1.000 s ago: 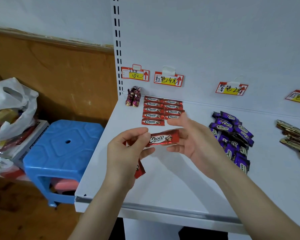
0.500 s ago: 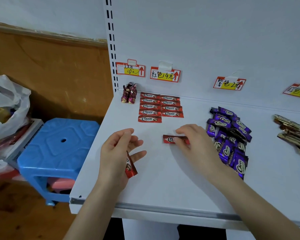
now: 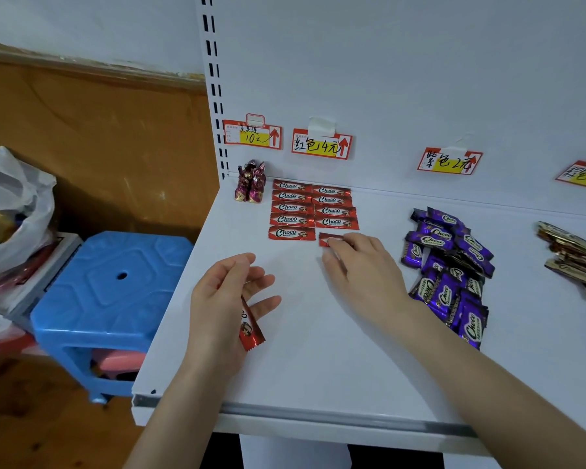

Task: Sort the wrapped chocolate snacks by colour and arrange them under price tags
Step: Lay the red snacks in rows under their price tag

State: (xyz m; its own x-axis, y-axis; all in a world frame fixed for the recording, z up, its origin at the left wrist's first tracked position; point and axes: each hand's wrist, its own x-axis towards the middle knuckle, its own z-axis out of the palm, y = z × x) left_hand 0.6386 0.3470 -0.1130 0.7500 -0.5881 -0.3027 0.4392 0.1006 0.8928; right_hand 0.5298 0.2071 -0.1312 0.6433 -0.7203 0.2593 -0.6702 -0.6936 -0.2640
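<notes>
- A flat white metal shelf with a smooth matte top and a rounded grey front lip fills most of the view; its white back panel carries a slotted upright strip at the left edge.
- Left of the shelf stands a blue moulded plastic stool with a faceted top and a round hole in the middle, and beyond it a crinkled translucent plastic bag.
- A loose heap of glossy purple wrapped snacks lies on the right of the shelf below a red-and-yellow paper price tag.
- Shiny brown-and-gold wrapped snacks lie at the far right edge.
- Red foil snacks, flat rectangles with crimped ends, lie in two neat columns below the red price tag.
- The right hand lies palm down with its fingertips pressing a red snack flat onto the shelf, just below the right column and beside the bottom bar of the left one.
- The left hand curls loosely around another red wrapped snack, whose crimped end juts out below the palm.
- Two twisted maroon foil sweets stand upright at the back left corner, under the leftmost tag.
</notes>
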